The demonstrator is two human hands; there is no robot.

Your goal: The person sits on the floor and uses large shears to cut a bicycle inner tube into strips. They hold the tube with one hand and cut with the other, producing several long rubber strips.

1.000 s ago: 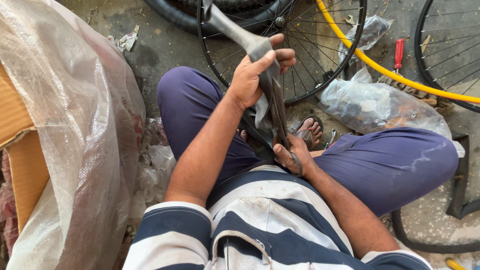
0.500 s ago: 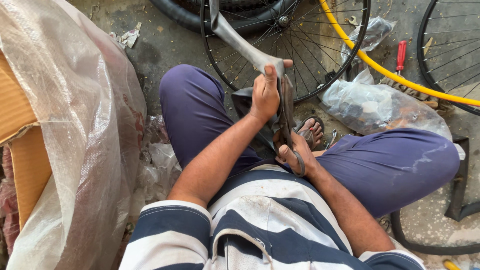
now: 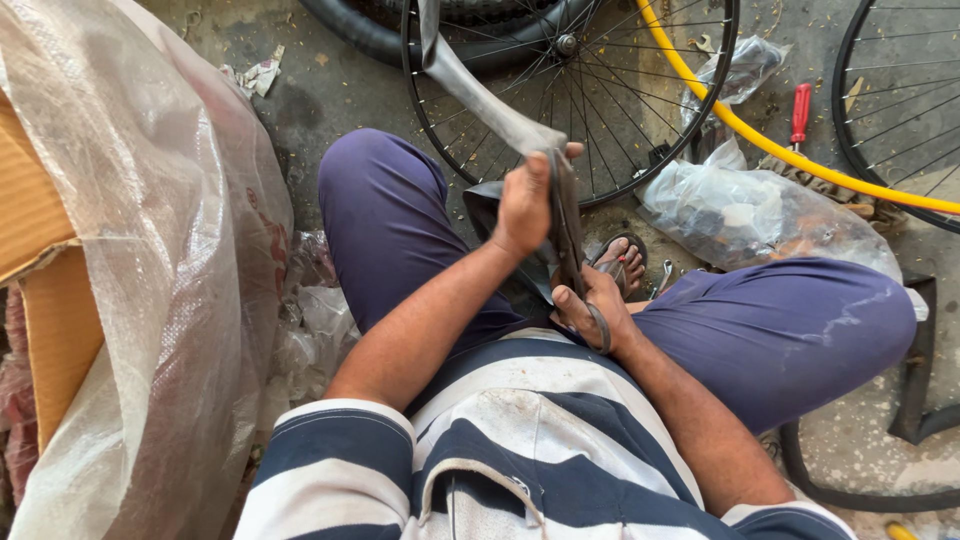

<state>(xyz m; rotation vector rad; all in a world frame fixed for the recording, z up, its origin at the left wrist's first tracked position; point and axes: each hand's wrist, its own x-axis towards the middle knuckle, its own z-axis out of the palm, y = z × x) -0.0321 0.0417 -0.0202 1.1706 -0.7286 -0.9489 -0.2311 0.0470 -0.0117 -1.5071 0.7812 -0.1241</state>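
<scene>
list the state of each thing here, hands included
left hand: closed round the rubber strip, raised
right hand: pinching the strip's lower end near the lap
rubber strip: held taut, running up and away over the wheel
spoked wheel: lying flat on the floor
red-handled tool: lying on the floor, untouched
clear plastic bag: crumpled, resting beside the knee

Flat grey inner tube [image 3: 490,105], stretched taut, upright.

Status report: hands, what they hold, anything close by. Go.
Left hand gripping flat rubber inner tube. Right hand pinching its lower end. Spoked wheel just ahead; plastic bag at right knee.
</scene>
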